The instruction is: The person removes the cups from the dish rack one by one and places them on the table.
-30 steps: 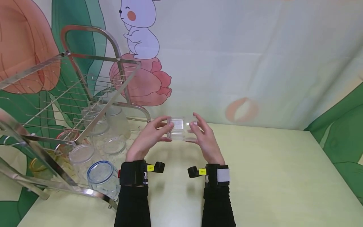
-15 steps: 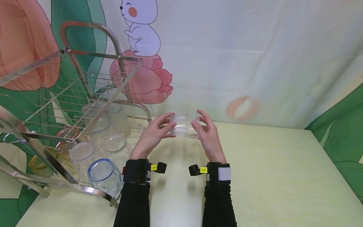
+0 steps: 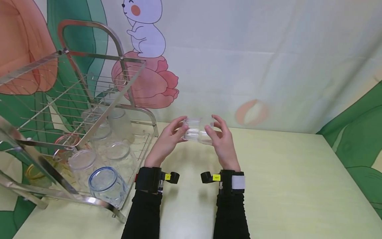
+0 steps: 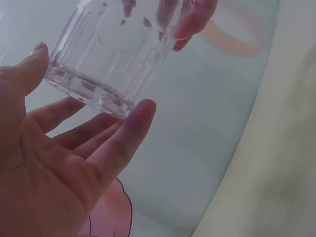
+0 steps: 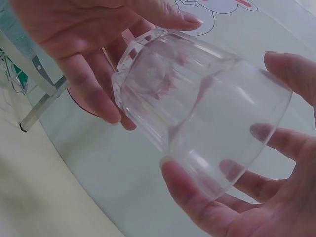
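Observation:
A clear drinking glass [image 3: 195,129] lies sideways in the air between both hands, above the table. Its thick faceted base points toward my left hand [image 3: 168,139], whose thumb and fingers grip that end. At the wide, smooth rim end, my right hand [image 3: 223,142] holds the glass with its thumb on the near side and fingers around the edge. The left wrist view shows the glass [image 4: 108,54] tilted, its base between thumb and fingers. In the right wrist view the open mouth of the glass [image 5: 212,123] is near the right fingers.
A two-tier metal rack [image 3: 85,23] stands at the left. Several upturned glasses fill its lower shelf, including a blue-rimmed glass [image 3: 107,186] at the front and a yellow-rimmed one [image 3: 37,174]. A patterned curtain [image 3: 268,59] hangs behind the pale table [image 3: 292,186].
Both hands have shifted slightly right with the glass, the left hand more than the right. The glass has turned a little about its length. Both hands keep their hold.

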### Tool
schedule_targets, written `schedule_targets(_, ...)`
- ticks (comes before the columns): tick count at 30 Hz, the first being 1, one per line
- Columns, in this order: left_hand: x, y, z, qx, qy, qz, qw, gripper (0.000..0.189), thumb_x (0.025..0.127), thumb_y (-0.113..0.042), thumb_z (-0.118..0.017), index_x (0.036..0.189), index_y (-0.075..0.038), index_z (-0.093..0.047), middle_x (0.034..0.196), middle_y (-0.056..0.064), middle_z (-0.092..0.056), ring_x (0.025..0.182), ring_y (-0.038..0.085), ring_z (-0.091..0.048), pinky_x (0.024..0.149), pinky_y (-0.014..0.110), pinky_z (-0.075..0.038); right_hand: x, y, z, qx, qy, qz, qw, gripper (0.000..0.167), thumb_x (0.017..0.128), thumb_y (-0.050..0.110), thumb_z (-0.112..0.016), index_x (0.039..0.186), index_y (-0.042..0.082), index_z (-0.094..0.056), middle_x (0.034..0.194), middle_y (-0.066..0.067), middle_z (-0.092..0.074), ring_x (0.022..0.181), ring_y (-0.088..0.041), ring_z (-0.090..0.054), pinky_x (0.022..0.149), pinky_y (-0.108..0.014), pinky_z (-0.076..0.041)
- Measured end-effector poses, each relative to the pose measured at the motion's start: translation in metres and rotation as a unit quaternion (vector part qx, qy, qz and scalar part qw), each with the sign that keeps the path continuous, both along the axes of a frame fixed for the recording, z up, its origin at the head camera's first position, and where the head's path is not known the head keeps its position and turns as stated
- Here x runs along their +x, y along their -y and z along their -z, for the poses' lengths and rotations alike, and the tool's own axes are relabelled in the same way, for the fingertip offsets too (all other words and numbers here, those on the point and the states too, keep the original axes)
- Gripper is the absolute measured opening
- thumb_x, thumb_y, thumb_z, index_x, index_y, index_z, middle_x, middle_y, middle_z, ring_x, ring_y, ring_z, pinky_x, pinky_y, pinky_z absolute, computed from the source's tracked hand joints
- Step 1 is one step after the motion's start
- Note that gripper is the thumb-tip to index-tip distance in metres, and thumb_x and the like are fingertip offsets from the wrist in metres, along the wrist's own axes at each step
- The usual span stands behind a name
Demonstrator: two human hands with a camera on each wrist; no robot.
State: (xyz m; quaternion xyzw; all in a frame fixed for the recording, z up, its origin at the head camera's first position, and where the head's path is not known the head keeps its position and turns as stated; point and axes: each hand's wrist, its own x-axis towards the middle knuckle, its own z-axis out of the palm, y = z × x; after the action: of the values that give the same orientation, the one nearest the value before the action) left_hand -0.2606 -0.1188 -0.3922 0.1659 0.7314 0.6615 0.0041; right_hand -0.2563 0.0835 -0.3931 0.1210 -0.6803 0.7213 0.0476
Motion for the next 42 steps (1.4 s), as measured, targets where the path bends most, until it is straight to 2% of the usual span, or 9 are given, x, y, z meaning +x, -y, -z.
schedule_targets(5,-0.001,-0.004,0.001,-0.004,-0.002,0.004,1.0000,0.056,0.101,-0.036,-0.054,0.149,-0.013,-0.038,0.140,0.015,-0.045,0.121,0.031,-0.054,0.092,0.040,-0.052,0.001,-0.005,0.000,0.002,0.006,0.004,1.0000,0.056,0.094,0.035,-0.067,0.144,0.023,-0.045,0.134,-0.011,-0.042,0.114,-0.030,-0.055,0.088,-0.045,-0.052)
schedule_targets(11,-0.001,-0.004,0.003,-0.018,-0.005,-0.008,0.9998,0.054,0.100,-0.036,-0.055,0.148,-0.015,-0.041,0.139,0.013,-0.047,0.118,0.028,-0.056,0.092,0.040,-0.052,0.000,-0.006,0.000,0.007,0.007,-0.005,0.9999,0.058,0.094,0.034,-0.067,0.145,0.022,-0.043,0.136,-0.012,-0.040,0.115,-0.029,-0.054,0.088,-0.046,-0.053)
schedule_targets(18,-0.003,-0.008,0.005,-0.040,-0.010,-0.009,0.9991,0.056,0.100,-0.037,-0.056,0.149,-0.016,-0.040,0.141,0.013,-0.047,0.117,0.027,-0.057,0.093,0.045,-0.051,0.000,-0.013,-0.002,0.026,0.012,0.008,0.9996,0.059,0.092,0.037,-0.068,0.144,0.024,-0.044,0.137,-0.011,-0.040,0.116,-0.028,-0.053,0.088,-0.046,-0.052)
schedule_targets(19,0.000,-0.009,0.002,-0.044,-0.005,-0.010,0.9990,0.055,0.100,-0.036,-0.056,0.149,-0.016,-0.040,0.142,0.013,-0.046,0.117,0.028,-0.057,0.094,0.045,-0.050,0.000,-0.014,-0.001,0.031,0.012,0.011,0.9994,0.059,0.092,0.038,-0.069,0.144,0.024,-0.044,0.137,-0.010,-0.040,0.116,-0.028,-0.053,0.088,-0.046,-0.052)
schedule_targets(25,-0.001,-0.011,0.004,-0.082,0.006,-0.015,0.9965,0.058,0.099,-0.040,-0.057,0.149,-0.018,-0.039,0.143,0.011,-0.047,0.119,0.027,-0.056,0.094,0.040,-0.051,0.000,-0.021,-0.002,0.041,0.010,0.024,0.9988,0.061,0.091,0.040,-0.070,0.144,0.025,-0.044,0.138,-0.011,-0.040,0.116,-0.028,-0.052,0.089,-0.047,-0.051)
schedule_targets(26,-0.003,-0.011,0.008,-0.086,0.005,-0.015,0.9962,0.058,0.098,-0.042,-0.057,0.149,-0.019,-0.040,0.142,0.010,-0.047,0.119,0.026,-0.056,0.093,0.039,-0.051,0.000,-0.023,-0.003,0.043,0.011,0.025,0.9987,0.061,0.091,0.040,-0.070,0.144,0.025,-0.044,0.138,-0.011,-0.040,0.116,-0.028,-0.052,0.089,-0.047,-0.051)
schedule_targets(29,-0.002,-0.011,0.007,-0.096,0.011,-0.006,0.9953,0.058,0.098,-0.042,-0.057,0.148,-0.019,-0.040,0.142,0.010,-0.047,0.121,0.026,-0.054,0.094,0.040,-0.050,0.001,-0.027,-0.003,0.051,0.012,0.034,0.9981,0.060,0.091,0.039,-0.069,0.144,0.025,-0.044,0.137,-0.010,-0.041,0.116,-0.028,-0.051,0.089,-0.047,-0.050)
schedule_targets(34,-0.001,-0.013,0.007,-0.127,0.008,0.001,0.9919,0.058,0.098,-0.045,-0.057,0.148,-0.020,-0.041,0.145,0.012,-0.045,0.126,0.028,-0.050,0.096,0.046,-0.048,0.000,-0.035,-0.005,0.070,0.006,0.048,0.9964,0.060,0.092,0.038,-0.069,0.144,0.024,-0.044,0.137,-0.012,-0.041,0.117,-0.030,-0.049,0.089,-0.048,-0.046)
schedule_targets(42,0.002,-0.013,0.009,-0.183,0.016,0.021,0.9827,0.063,0.095,-0.054,-0.056,0.146,-0.019,-0.045,0.141,0.007,-0.050,0.128,0.026,-0.048,0.099,0.049,-0.045,-0.001,-0.049,-0.003,0.101,0.010,0.063,0.9929,0.064,0.090,0.040,-0.070,0.146,0.025,-0.043,0.138,-0.010,-0.041,0.115,-0.030,-0.048,0.086,-0.045,-0.045)
